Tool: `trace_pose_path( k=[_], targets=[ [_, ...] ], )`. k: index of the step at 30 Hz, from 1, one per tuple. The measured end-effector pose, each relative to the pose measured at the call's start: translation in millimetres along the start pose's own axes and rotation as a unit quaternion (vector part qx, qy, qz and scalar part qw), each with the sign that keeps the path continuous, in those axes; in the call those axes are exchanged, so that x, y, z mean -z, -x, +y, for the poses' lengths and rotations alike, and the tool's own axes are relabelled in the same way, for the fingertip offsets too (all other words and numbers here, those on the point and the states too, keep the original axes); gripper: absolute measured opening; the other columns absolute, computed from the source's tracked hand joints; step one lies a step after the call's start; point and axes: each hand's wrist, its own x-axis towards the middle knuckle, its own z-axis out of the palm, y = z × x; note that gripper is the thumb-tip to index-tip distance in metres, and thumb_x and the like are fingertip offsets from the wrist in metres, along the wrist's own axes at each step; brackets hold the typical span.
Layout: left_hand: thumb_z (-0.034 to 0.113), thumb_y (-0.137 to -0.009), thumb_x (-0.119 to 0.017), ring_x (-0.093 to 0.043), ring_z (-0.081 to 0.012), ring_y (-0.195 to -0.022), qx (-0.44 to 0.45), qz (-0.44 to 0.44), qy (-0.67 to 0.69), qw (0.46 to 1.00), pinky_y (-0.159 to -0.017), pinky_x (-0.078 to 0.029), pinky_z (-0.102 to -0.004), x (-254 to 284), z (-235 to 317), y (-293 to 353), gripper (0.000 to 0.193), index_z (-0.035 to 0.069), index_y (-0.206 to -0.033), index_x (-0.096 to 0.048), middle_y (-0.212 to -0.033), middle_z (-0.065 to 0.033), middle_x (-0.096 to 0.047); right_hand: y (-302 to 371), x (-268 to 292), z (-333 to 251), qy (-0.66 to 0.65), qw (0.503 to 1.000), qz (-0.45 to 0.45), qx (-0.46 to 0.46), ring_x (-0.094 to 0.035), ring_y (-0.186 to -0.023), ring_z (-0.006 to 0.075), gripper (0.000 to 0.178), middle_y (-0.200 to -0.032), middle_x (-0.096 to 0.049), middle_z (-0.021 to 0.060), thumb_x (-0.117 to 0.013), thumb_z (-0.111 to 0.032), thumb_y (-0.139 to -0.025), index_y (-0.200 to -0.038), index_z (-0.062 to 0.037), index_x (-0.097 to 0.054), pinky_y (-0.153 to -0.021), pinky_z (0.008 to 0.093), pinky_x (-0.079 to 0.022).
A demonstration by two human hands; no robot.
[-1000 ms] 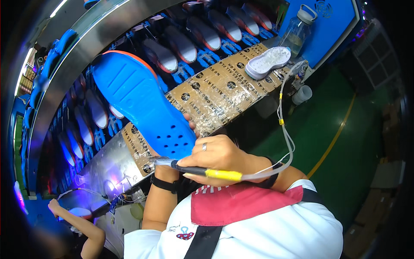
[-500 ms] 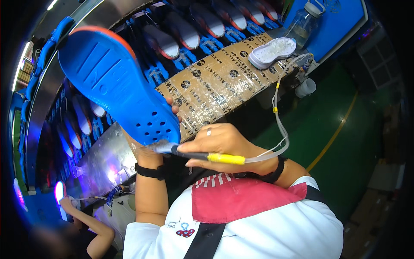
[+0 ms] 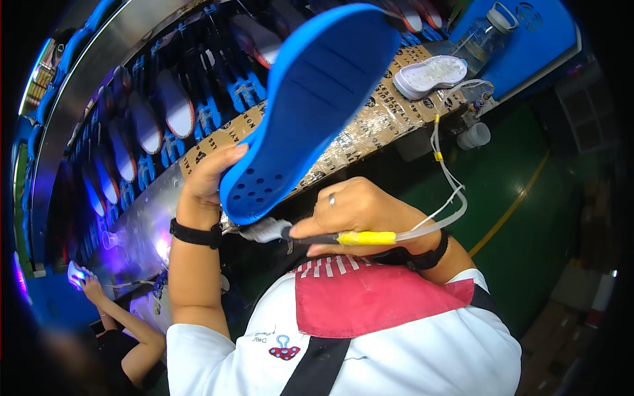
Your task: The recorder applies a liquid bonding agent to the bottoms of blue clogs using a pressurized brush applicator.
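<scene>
A large blue shoe sole (image 3: 330, 86) is held up over the bench, tilted, with its toe toward the top and its heel with several round holes toward me. My left hand (image 3: 210, 173) grips it by the heel side, thumb on the near edge and the other fingers hidden. My right hand (image 3: 362, 212) is closed round the dark handle of a brush (image 3: 317, 239) with a yellow sleeve and a clear tube (image 3: 444, 214). The pale wet bristles sit just below the heel edge; whether they touch it I cannot tell.
Shoes (image 3: 173, 112) on blue holders line the conveyor. A cardboard-covered ledge (image 3: 353, 148) carries a white sole (image 3: 432, 74); a clear bottle (image 3: 485, 39) stands behind it. A white cup (image 3: 473, 135) hangs at the ledge's end. Another person's arm (image 3: 132, 330) works at the lower left.
My left hand has swung the sole's toe from left to right and tipped it, so the orange edge no longer shows. The brush has shifted slightly right, off the heel's holed face.
</scene>
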Motion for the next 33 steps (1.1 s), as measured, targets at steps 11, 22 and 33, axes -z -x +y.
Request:
trace_pose_path(
  k=[11,22,33],
  targets=[
    [0.027,-0.089,-0.064,-0.068,-0.0203,-0.088,0.212,0.060,-0.140,0.965,-0.083,-0.054,-0.0319,-12,16,-7,0.042,-0.005,-0.117,-0.061,-0.104,-0.0163,-0.068,0,-3,-3,0.039,0.999,0.015,-0.029,-0.059,-0.065,0.0241,0.023,-0.064,-0.058,0.0063,-0.075,-0.022,-0.074,-0.093,-0.0113,-0.067,-0.060,0.0345,-0.048],
    [0.033,-0.089,-0.062,-0.068,-0.0224,-0.093,0.224,0.031,-0.210,0.951,-0.085,-0.053,-0.0336,9,24,7,0.048,-0.006,-0.118,-0.060,-0.109,-0.0176,-0.067,8,-7,5,0.092,0.995,0.018,-0.044,-0.058,-0.061,0.0247,0.028,-0.064,-0.058,0.0063,-0.077,-0.020,-0.072,-0.097,-0.0121,-0.068,-0.061,0.0342,-0.048],
    [0.033,-0.093,-0.058,-0.067,-0.0233,-0.097,0.184,0.066,-0.051,0.979,-0.089,-0.053,-0.0361,34,-9,24,0.047,-0.003,-0.125,-0.056,-0.113,-0.0165,-0.065,23,2,12,0.098,0.993,-0.007,-0.062,-0.056,-0.061,0.0240,0.027,-0.063,-0.056,0.0053,-0.078,-0.018,-0.072,-0.096,-0.0111,-0.068,-0.058,0.0335,-0.047]
  ],
)
